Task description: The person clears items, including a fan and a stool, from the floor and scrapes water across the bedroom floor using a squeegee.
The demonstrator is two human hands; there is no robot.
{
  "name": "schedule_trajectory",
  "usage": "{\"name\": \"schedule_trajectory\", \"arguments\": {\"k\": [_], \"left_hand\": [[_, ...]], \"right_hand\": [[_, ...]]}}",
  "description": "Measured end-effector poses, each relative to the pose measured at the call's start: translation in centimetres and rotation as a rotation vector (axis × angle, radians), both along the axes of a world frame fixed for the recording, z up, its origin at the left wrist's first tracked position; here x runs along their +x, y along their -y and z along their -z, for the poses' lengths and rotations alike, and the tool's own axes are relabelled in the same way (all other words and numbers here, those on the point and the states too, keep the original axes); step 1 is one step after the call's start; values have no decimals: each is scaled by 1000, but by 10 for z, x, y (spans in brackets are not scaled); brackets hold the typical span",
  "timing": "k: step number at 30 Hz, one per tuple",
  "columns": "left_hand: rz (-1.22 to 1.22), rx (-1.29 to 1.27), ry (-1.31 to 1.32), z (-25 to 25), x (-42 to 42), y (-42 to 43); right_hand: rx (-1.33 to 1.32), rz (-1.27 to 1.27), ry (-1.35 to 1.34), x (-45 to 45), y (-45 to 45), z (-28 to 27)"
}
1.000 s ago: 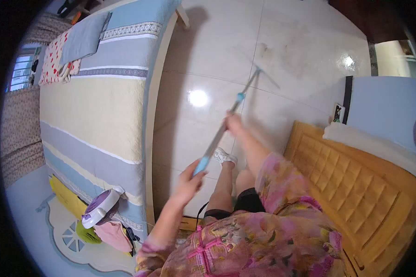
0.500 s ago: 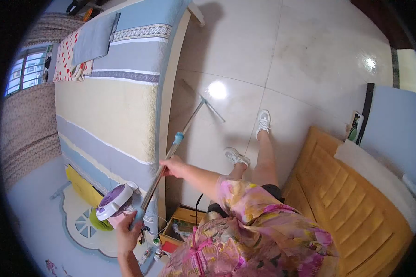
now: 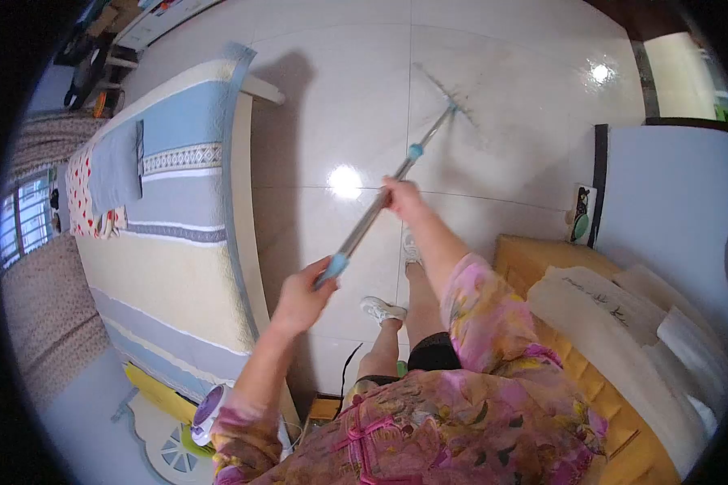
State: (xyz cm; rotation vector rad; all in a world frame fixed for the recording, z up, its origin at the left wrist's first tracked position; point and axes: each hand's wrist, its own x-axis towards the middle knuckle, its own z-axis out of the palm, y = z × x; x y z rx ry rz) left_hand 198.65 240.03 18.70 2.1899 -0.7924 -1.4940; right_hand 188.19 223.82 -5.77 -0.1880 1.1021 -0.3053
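A floor squeegee [image 3: 367, 220] with a metal pole and light-blue joints slants away from me. Its thin bar-shaped head [image 3: 445, 95] rests on the tiles, with dark specks, perhaps dirt or hair, around it. My left hand [image 3: 302, 297] is closed around the blue grip at the near end of the pole. Farther along, my right hand [image 3: 401, 199] grips the metal shaft, below the blue joint [image 3: 415, 151].
A bed with a striped cover [image 3: 170, 275] stands on the left, its corner leg [image 3: 263, 87] jutting onto the tiled floor [image 3: 340, 105]. To the right are a wooden panel [image 3: 518, 255] with cloths [image 3: 598, 303] on it and a pale blue surface [image 3: 671, 194]. A purple-and-white appliance [image 3: 210, 412] sits lower left.
The squeegee has swung from beside the bed out to the right and farther forward, both hands still on it. My view has shifted, and the feet have moved.
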Motion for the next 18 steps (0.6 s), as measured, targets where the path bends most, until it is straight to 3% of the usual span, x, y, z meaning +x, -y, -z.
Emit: {"name": "schedule_trajectory", "arguments": {"k": [3, 6, 10, 12, 13, 15, 18], "left_hand": [[-42, -12, -147, 26, -37, 39], [-102, 58, -216, 11, -39, 15], [-310, 233, -339, -67, -15, -86], [-324, 346, -194, -108, -11, -127], [-230, 264, -149, -116, -10, -145], [-189, 362, -113, -122, -14, -134], [-287, 453, -191, -93, -17, -89]], "right_hand": [[-131, 14, -277, -36, 48, 22], [-142, -141, -159, -49, 14, 24], [122, -184, 38, -20, -128, -39], [173, -253, 41, -12, -184, -77], [218, -288, 32, -10, -197, -89], [194, -320, 40, -12, -211, -59], [124, -218, 77, -32, -152, -67]]}}
